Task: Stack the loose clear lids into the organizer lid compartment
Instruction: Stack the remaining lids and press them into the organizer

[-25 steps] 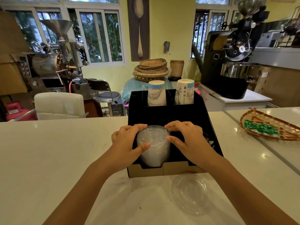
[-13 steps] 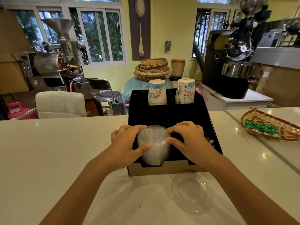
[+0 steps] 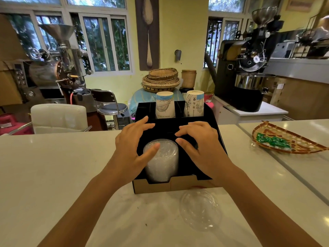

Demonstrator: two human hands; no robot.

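Centrally, a black cardboard organizer box [image 3: 204, 132] with a plain brown front lip sat on the pale, glossy stone-look worktop [image 3: 53, 166]. Its front-left compartment held a tall stack of clear, round, ribbed plastic lids [image 3: 164, 164], cloudy where the layers overlapped, rising above the cut-out in the lip. Two upside-down printed paper cups [image 3: 164, 105] stood in the rear compartments.

One loose clear domed lid [image 3: 200, 210] lay flat on the worktop just in front of the box, toward its right corner, near the right forearm and apart from both hands.

Left hand [image 3: 132, 148]: palm down at the stack's left side, fingers spread and extended over the box, thumb tip lying against the top lid; not closed around anything. Right hand [image 3: 199, 145]: palm down just right of the stack, fingers loosely curled and spread, thumb pointing at the stack's upper rim; contact could not be told, nothing gripped. Both forearms reached in from the near edge, converging on the box.

An oval woven tray [image 3: 302, 145] with green packets [image 3: 273, 141] sat far right.
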